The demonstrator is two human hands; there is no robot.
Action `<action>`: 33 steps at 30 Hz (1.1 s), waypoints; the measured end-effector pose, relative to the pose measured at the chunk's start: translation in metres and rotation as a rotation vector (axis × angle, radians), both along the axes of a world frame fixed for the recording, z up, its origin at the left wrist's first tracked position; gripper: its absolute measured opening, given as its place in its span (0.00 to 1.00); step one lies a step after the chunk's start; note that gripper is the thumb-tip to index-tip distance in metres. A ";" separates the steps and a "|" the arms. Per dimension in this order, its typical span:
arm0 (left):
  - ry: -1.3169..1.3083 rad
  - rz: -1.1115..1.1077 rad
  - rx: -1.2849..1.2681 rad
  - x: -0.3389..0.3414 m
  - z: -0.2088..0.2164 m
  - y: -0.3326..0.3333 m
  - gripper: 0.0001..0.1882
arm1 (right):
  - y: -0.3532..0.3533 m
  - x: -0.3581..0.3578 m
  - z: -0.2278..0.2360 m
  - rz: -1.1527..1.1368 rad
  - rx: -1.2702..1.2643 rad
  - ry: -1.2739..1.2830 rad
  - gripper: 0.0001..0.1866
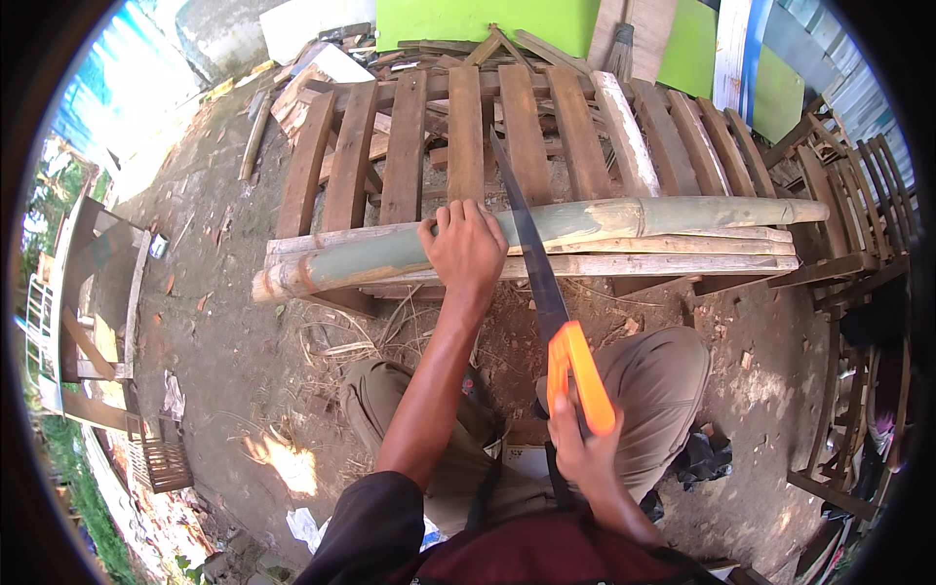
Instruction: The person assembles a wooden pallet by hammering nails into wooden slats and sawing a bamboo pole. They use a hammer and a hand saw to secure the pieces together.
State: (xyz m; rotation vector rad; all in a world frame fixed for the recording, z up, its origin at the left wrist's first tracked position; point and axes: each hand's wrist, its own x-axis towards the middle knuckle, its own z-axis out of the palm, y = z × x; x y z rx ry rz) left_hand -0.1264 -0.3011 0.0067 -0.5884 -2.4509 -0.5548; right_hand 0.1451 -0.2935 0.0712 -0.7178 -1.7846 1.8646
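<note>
A thick green-grey bamboo pole lies crosswise along the near edge of a slatted wooden pallet. My left hand is closed over the pole near its middle, pressing it from above. In my right hand is the orange handle of a hand saw. Its dark blade crosses the bamboo just right of my left hand, with the tip pointing away over the slats. Whether the teeth have cut into the pole cannot be made out.
Split pale strips lie along the pallet's front under the pole. Scrap wood is heaped behind, before a lime-green panel. A wooden rack stands at right, a wooden frame at left. A black plastic bag lies beside my right knee.
</note>
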 end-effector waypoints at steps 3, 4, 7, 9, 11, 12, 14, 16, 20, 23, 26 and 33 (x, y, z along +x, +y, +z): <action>0.002 -0.015 -0.004 0.000 0.004 0.004 0.11 | 0.039 -0.104 0.001 0.048 0.116 -0.007 0.10; -0.004 -0.015 -0.011 0.000 0.003 0.004 0.11 | 0.034 -0.104 0.002 0.030 0.137 0.010 0.11; -0.006 -0.013 -0.028 0.000 0.000 0.000 0.11 | 0.014 -0.072 0.004 0.016 0.229 0.047 0.11; -0.023 -0.007 -0.022 0.000 -0.002 -0.003 0.11 | -0.001 -0.009 0.012 0.108 0.319 0.014 0.05; -0.050 -0.012 -0.008 0.000 0.003 0.000 0.10 | -0.001 0.020 0.010 0.122 0.157 -0.055 0.05; -0.068 0.008 -0.017 0.002 0.002 -0.001 0.10 | -0.003 0.007 0.021 0.099 0.167 -0.035 0.06; -0.042 0.003 0.002 -0.001 0.004 0.003 0.11 | 0.011 -0.047 0.016 0.055 0.231 0.000 0.10; -0.024 -0.010 -0.017 0.002 0.002 0.002 0.11 | 0.031 -0.109 -0.004 0.002 0.266 0.135 0.13; 0.008 0.002 -0.037 0.001 0.004 0.003 0.11 | 0.042 -0.130 -0.010 -0.001 -0.045 0.220 0.08; -0.002 -0.011 -0.009 -0.005 0.009 0.003 0.12 | 0.032 -0.090 -0.021 -0.062 -0.026 0.393 0.09; -0.064 -0.102 -0.033 0.002 0.006 -0.007 0.16 | 0.043 -0.031 -0.025 -0.115 0.288 0.259 0.10; -0.057 -0.344 -0.234 0.000 0.017 -0.034 0.41 | 0.062 0.052 -0.021 -0.169 0.497 0.104 0.08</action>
